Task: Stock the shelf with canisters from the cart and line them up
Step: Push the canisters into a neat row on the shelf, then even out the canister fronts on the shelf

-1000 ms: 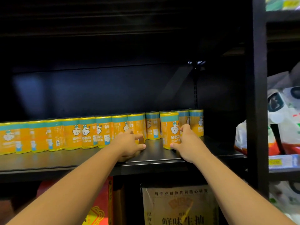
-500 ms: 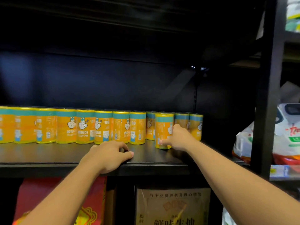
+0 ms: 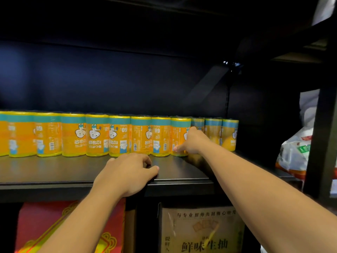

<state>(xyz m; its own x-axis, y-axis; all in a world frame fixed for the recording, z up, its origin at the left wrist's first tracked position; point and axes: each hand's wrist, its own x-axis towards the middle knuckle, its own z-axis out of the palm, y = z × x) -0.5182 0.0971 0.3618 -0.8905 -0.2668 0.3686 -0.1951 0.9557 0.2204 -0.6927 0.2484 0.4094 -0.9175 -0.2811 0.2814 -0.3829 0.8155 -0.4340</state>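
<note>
So the right hand [image 3: 191, 141] grips an orange canister [image 3: 178, 132], thumb low on its front, fingers curled round its right side. It stands upright in the row of canisters [image 3: 91, 136] toward the far side of the black shelf [image 3: 54, 172]. The left hand [image 3: 127, 172] just rests on the shelf's near edge, fingers loosely curled, holding nothing. A red box [image 3: 45, 225] and a cardboard box [image 3: 200, 234] sit underneath.

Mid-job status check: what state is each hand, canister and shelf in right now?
Right hand, grips the end canister.
End canister, upright, in line with the front row.
Front row, upright, side by side.
Left hand, rests on the shelf front edge, holding nothing.
</note>
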